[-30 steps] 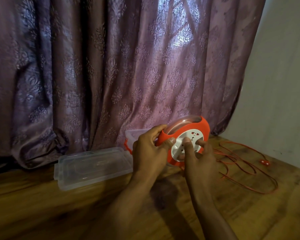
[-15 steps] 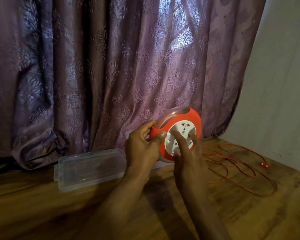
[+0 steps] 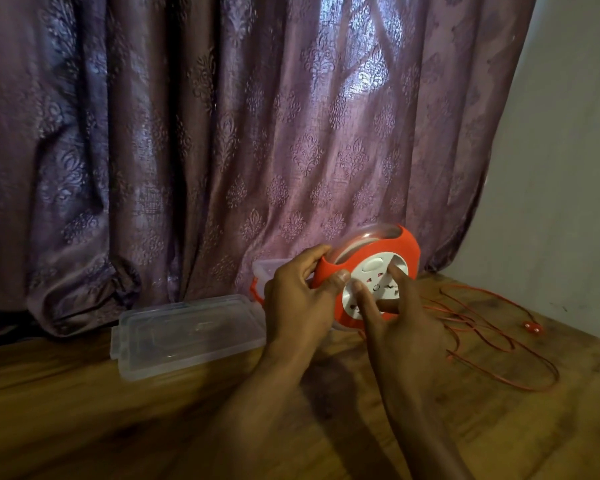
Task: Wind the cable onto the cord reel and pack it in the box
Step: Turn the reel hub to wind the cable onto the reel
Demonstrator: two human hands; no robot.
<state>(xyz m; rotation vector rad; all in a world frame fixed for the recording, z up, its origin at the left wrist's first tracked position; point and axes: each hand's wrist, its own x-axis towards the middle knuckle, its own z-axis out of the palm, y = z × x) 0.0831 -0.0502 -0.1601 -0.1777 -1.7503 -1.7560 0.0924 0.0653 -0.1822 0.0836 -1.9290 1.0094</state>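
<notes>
The round orange cord reel (image 3: 406, 249) with a white socket face is held upright just above the wooden table. My left hand (image 3: 297, 299) grips its left rim, thumb on the orange edge. My right hand (image 3: 400, 327) has its fingers spread on the white face. A thin red cable (image 3: 492, 337) lies in loose loops on the table to the right, ending in a small red plug (image 3: 533, 328). The clear plastic box (image 3: 267, 270) with orange clips stands behind my left hand, mostly hidden.
A clear plastic lid (image 3: 187, 336) lies flat on the wooden table (image 3: 84, 427) left of my hands. A purple patterned curtain (image 3: 222, 133) hangs behind, touching the table. A pale wall (image 3: 568, 168) closes the right side.
The reel's white face has turned under my right fingers, and the reel rose a little, then came back down. My left hand kept its grip on the rim.
</notes>
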